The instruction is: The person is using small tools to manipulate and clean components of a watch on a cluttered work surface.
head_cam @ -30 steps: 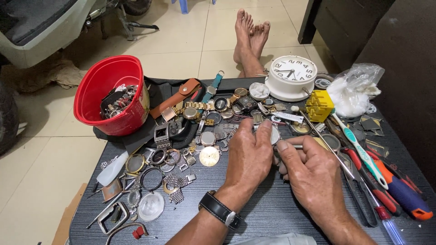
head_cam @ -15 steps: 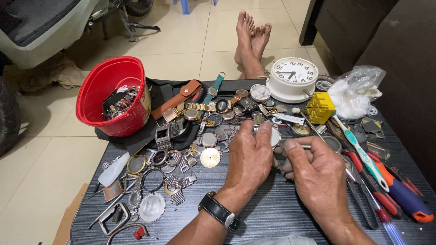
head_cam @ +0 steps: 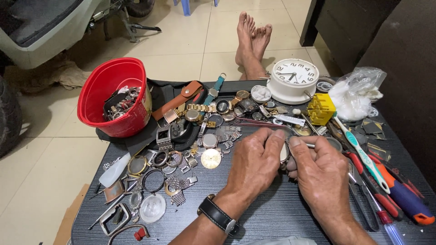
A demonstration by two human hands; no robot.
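My left hand (head_cam: 254, 165) and right hand (head_cam: 320, 174) pinch one small watch case (head_cam: 284, 153) between them at table centre; a thin tool (head_cam: 305, 145) pokes out at two o'clock. Work seems mid-way; loose parts (head_cam: 181, 149) remain at ten o'clock.

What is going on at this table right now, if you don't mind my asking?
A person sits at a dark table strewn with watch parts. The left hand and right hand are together over a small metal watch part, pinched between the fingers; the right hand also grips a thin metal tool. A red bucket of parts stands far left, a white clock at the back, screwdrivers to the right.
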